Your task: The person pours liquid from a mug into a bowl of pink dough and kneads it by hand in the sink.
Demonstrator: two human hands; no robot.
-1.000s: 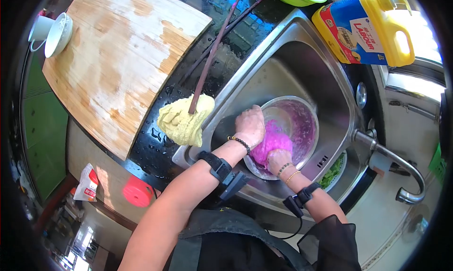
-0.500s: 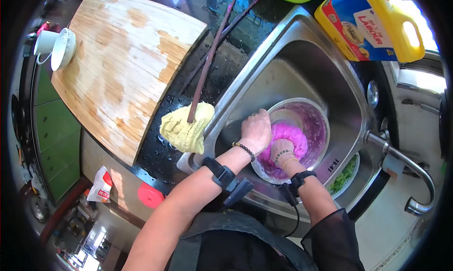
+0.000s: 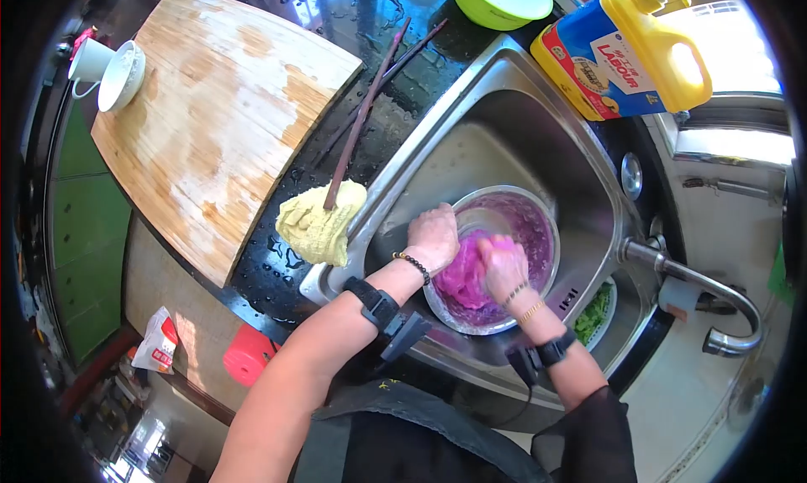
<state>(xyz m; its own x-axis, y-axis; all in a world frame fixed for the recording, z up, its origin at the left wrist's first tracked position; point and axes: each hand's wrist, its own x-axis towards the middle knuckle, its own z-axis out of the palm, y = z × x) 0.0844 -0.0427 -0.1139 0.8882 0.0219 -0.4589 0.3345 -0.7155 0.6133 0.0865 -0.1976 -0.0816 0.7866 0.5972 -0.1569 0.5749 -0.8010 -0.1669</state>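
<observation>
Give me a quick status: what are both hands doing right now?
Left hand gripping steel bowl rim. Right hand pressing pink dough inside bowl. Nothing blocking in sink.

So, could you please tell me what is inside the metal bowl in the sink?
The metal bowl holds a lump of pink dough, with pink smears on its wall. The left hand and right hand press on it, covering much of the dough and the bowl's bottom.

The bowl (image 3: 530, 222) is shiny metal, stained purple inside, and holds a soft, matt pink dough (image 3: 466, 273). The sink (image 3: 504, 138) is brushed steel with a dull sheen. The bench (image 3: 277, 273) is glossy black and wet. The board (image 3: 210, 113) is pale matt wood, damp in patches. The yellow cloth (image 3: 315, 226) looks rough. The jug (image 3: 622, 50) is glossy plastic.
</observation>
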